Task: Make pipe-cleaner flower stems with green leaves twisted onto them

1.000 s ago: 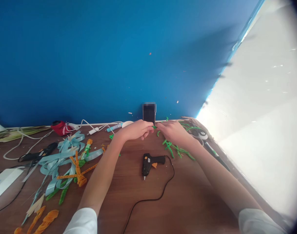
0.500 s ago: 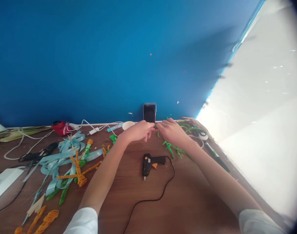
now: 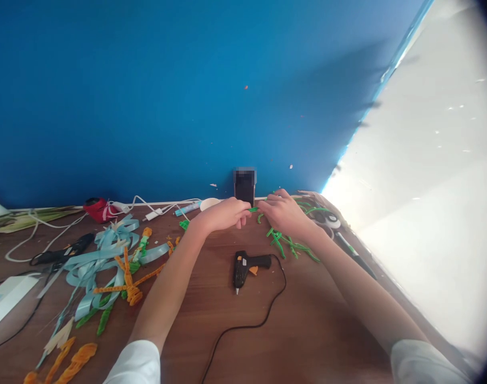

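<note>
My left hand (image 3: 223, 214) and my right hand (image 3: 285, 213) meet at the far side of the wooden table (image 3: 307, 320), just in front of a dark phone (image 3: 244, 185) propped against the blue wall. Both pinch a short green pipe cleaner (image 3: 254, 209) between their fingertips. More green pipe cleaners (image 3: 291, 244) lie loose under and to the right of my right wrist. A black glue gun (image 3: 247, 264) lies on the table below my hands, nozzle toward me, its black cord (image 3: 247, 326) curling toward the near edge.
On the left lie light blue ribbons (image 3: 95, 261), orange pipe cleaner pieces (image 3: 129, 280), a red object (image 3: 97, 209), white cables (image 3: 155, 208) and a white box (image 3: 5, 298). A black-and-white item (image 3: 331, 221) and a dark pen (image 3: 353, 256) lie at the right by a bright window.
Both hands stayed at the same spot by the phone; the fingers shifted slightly and the green piece now shows between the fingertips.
</note>
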{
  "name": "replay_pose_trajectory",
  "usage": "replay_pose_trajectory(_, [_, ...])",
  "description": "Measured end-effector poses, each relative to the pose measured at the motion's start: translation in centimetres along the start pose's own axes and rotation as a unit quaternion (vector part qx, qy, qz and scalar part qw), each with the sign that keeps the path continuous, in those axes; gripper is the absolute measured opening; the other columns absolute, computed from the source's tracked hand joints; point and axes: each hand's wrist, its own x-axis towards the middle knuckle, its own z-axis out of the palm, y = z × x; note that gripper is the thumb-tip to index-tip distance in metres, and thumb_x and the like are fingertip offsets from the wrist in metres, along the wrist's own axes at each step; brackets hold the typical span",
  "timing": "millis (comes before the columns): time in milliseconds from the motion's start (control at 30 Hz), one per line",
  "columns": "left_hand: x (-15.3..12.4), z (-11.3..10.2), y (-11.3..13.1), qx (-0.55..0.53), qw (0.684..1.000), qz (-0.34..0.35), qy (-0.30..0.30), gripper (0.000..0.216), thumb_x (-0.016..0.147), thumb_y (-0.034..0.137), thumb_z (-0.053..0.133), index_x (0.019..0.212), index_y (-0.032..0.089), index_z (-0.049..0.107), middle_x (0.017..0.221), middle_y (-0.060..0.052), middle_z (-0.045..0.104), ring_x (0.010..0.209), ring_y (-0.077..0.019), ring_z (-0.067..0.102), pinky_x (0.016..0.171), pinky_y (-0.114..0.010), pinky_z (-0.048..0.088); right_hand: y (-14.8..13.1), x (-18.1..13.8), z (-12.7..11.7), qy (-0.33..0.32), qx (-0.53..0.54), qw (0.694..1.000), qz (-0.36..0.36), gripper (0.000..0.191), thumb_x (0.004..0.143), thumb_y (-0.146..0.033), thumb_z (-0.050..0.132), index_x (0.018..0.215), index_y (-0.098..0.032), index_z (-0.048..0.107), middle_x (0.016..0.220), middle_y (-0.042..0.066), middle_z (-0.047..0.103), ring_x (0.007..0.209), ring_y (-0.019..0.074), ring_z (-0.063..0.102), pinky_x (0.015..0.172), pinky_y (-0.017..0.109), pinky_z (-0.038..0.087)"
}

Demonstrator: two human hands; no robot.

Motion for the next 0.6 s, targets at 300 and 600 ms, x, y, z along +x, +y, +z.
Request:
replay_pose_trajectory(300, [0.12,0.06,0.47,0.057,0.998,0.002,0.027,0.035,0.094,0.036,0.029,0.079,0.018,0.054,0.067,-0.002,0.065,0.059,-0.013,0.058,0.058,-0.024,0.038,-0.26,0.15,0.63,0.028,-0.016,0.999,-0.008,0.017,0.091,-0.012,0.04,0.082,-0.017,0.054,0.072,0.006,0.062,0.071,0.0186,0.049,0.076,0.032,0.024])
replay_pose_trajectory(600, [-0.3,0.31,0.34,0.066,0.998,0.022,-0.001,0.019,0.085,0.015,0.038,0.092,0.019,0.056,0.085,-0.003,0.068,0.073,-0.013,0.059,0.062,-0.022,0.039,0.04,-0.09,-0.28,0.004,0.034,0.999,-0.026,0.021,0.09,-0.013,0.038,0.078,-0.016,0.055,0.069,0.005,0.06,0.064,0.0162,0.045,0.07,0.031,0.022])
